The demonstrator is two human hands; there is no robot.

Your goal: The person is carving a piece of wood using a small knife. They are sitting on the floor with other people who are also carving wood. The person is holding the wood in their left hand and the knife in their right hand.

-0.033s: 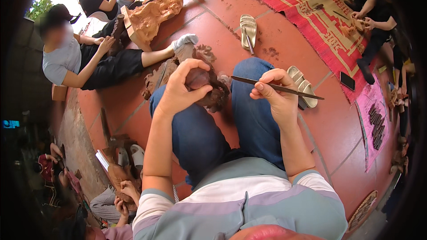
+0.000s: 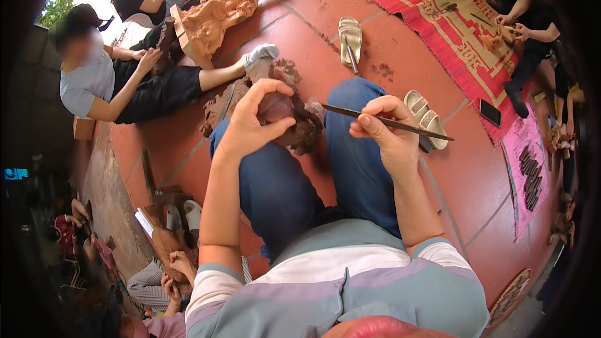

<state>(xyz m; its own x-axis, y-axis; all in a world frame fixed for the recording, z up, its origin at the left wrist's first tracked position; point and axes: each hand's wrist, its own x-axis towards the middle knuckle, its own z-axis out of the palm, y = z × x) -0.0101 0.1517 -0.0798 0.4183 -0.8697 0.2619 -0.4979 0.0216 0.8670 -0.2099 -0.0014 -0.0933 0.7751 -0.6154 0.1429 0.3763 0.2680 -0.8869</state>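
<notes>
My left hand grips a dark reddish-brown wooden carving that rests between my knees, thumb and fingers curled over its top. My right hand holds a thin dark carving tool like a pen. The tool's pointed end reaches left and stops just short of the carving. Both forearms come up over my blue jeans. The underside of the carving is hidden by my left hand and legs.
A person in a grey shirt sits at left beside a large pale wood carving. Sandals and a phone lie on the red tiles. A red mat and a pink sheet with dark tools are at right.
</notes>
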